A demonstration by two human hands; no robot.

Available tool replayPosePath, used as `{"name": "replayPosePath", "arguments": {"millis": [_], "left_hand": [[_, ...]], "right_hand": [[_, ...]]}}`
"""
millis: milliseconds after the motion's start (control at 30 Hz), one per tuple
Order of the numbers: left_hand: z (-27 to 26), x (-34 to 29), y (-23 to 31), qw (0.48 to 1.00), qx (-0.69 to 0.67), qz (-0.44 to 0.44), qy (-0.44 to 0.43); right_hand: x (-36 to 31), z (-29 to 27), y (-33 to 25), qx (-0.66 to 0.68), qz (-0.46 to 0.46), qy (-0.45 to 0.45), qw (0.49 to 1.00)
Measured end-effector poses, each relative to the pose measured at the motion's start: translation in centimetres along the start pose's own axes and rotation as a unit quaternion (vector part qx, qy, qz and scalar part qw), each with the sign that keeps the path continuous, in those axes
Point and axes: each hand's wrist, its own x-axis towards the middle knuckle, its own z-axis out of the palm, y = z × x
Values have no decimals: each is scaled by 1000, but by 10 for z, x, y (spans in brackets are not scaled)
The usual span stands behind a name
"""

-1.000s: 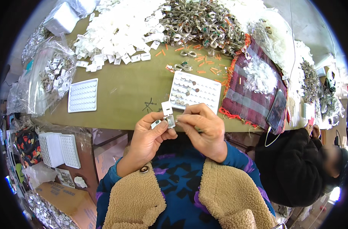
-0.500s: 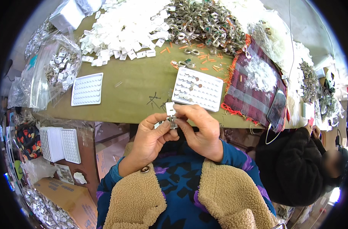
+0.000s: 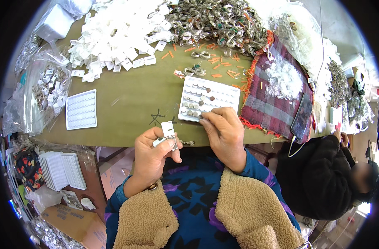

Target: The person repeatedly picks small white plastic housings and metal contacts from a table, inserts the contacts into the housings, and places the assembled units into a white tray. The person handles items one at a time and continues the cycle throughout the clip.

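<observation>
My left hand [image 3: 151, 157] is closed round a small white plastic case [image 3: 168, 128], held tilted just off the table's near edge. A second small white piece shows by the thumb, and the case's lower end lies partly under the fingers. My right hand [image 3: 227, 135] reaches to the near edge of a white moulded tray [image 3: 226, 98], its thumb and forefinger pinched together. Whatever lies between those fingertips is too small to make out. Several round button cells [image 3: 193, 106] sit in the tray's left and middle cups, some silvery, some brownish.
Beyond lie heaps of white cases [image 3: 114, 37] and coiled clear wires [image 3: 214, 25], with orange strips [image 3: 216, 75] scattered nearby. A second white tray [image 3: 81, 110] rests at left. On the right, a plaid cloth [image 3: 256, 103] bears clear pieces and a phone [image 3: 302, 118]; a person [image 3: 318, 178] sits beyond.
My hands have parted. The right has left the case and moved to the tray's near edge; the left has drawn slightly left and down with the case. The view has shifted a little.
</observation>
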Motion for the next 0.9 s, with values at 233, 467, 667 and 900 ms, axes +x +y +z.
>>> {"name": "replayPosePath", "arguments": {"millis": [233, 467, 667, 900], "left_hand": [[3, 7, 1, 999, 29, -4, 18], [4, 3, -3, 1000, -15, -15, -15], [0, -7, -17, 999, -23, -3, -32], [-8, -24, -22, 993, -102, -18, -51]], "right_hand": [[6, 2, 3, -57, -16, -57, 997], [3, -5, -18, 106, 7, -89, 990], [-8, 8, -37, 105, -60, -55, 991], [-4, -3, -32, 214, -55, -200, 955]]}}
